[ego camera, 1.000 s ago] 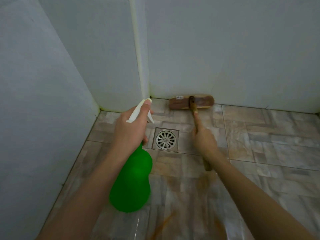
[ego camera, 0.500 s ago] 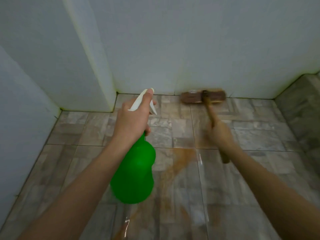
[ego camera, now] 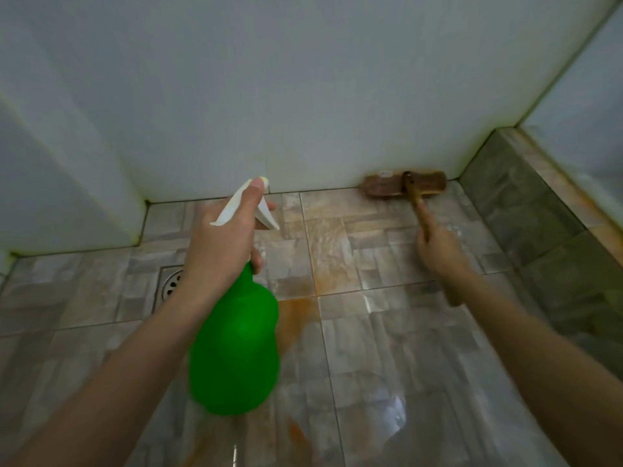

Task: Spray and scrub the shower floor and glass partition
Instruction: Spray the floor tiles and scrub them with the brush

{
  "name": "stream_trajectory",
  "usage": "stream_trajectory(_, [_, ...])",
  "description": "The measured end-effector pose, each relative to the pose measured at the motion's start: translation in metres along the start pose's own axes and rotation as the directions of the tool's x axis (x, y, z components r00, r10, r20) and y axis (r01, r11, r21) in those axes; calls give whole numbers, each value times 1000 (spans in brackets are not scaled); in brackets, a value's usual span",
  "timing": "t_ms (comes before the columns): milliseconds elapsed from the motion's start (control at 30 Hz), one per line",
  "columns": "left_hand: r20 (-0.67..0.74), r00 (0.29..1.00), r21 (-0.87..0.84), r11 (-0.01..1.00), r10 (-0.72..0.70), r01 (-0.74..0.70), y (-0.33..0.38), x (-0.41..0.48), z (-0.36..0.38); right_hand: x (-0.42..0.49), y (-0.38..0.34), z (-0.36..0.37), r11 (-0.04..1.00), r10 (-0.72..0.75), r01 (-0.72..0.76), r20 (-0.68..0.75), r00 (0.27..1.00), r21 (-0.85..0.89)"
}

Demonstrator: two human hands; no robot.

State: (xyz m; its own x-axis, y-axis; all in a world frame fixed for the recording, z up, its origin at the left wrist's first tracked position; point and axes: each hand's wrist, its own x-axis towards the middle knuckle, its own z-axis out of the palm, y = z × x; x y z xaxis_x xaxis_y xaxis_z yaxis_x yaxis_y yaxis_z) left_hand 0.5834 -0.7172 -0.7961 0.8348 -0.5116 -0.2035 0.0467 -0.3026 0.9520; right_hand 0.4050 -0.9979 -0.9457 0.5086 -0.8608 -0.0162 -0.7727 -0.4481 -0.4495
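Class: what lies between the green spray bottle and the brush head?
Head view: only bare floor tiles, streaked with an orange stain, between spray bottle and brush head.

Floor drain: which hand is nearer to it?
Left. The left hand, gripping the spray bottle, is just right of the drain and covers its edge in view. The right hand grips the brush far to the right.

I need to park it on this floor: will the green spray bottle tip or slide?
Probably steady upright: the green spray bottle bulges wide below its narrow neck. It may slide, since the floor looks glossy. Likely light: the left hand alone holds it up.
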Motion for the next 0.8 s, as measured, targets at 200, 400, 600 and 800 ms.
stream_trajectory(200, [41,999,14,999,29,-30,2,4,24,15,20,-20,995,-98,97,78,992,20])
stream_trajectory(400, [29,995,-23,995,100,-100,9,6,41,28,55,-35,999,-44,45,19,999,-19])
stream_trajectory(600, [64,992,-98,990,112,-105,14,6,52,18,35,-23,985,-174,174,101,980,9])
stream_trajectory(800, [66,988,-79,988,141,-135,13,5,51,17,46,-26,995,33,-31,-23,999,91])
